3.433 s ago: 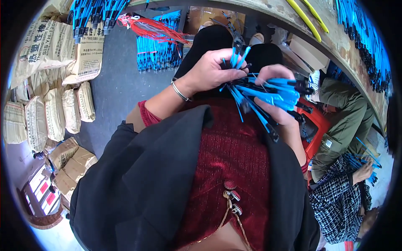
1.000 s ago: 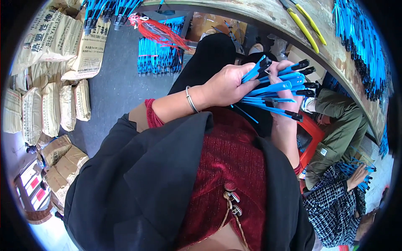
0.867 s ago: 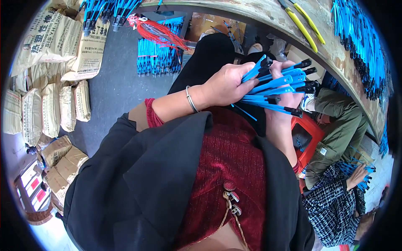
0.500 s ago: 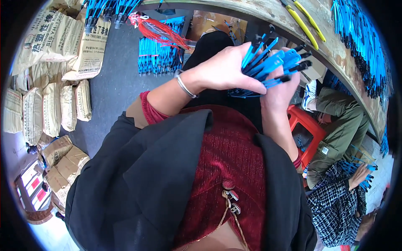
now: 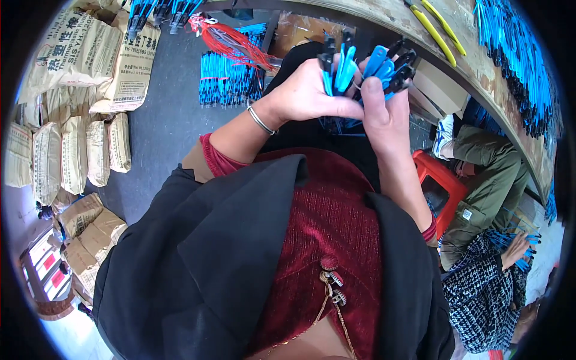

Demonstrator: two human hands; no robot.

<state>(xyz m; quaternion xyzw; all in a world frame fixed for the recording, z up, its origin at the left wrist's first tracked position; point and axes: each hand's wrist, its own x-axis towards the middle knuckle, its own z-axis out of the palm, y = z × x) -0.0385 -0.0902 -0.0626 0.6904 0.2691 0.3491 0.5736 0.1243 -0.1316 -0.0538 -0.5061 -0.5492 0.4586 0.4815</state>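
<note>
Both hands are up in front of my lap, side by side. My left hand is closed round a bunch of thin blue strips with black ends, which point up and away from me. Close beside it, my right hand grips another bunch of blue strips, its thumb lying along the near side. The black tips of that bunch fan out to the right. Lower ends of the strips hang below the hands, partly hidden by the fingers.
A wooden workbench curves across the top and right, carrying yellow-handled pliers and a pile of blue strips. Floor bundles, red ties, and paper sacks lie left. A red stool and a seated co-worker are right.
The single fanned cluster of strips now shows as two bunches, one in each hand. My left hand shifted slightly left, and my right thumb came up into view.
</note>
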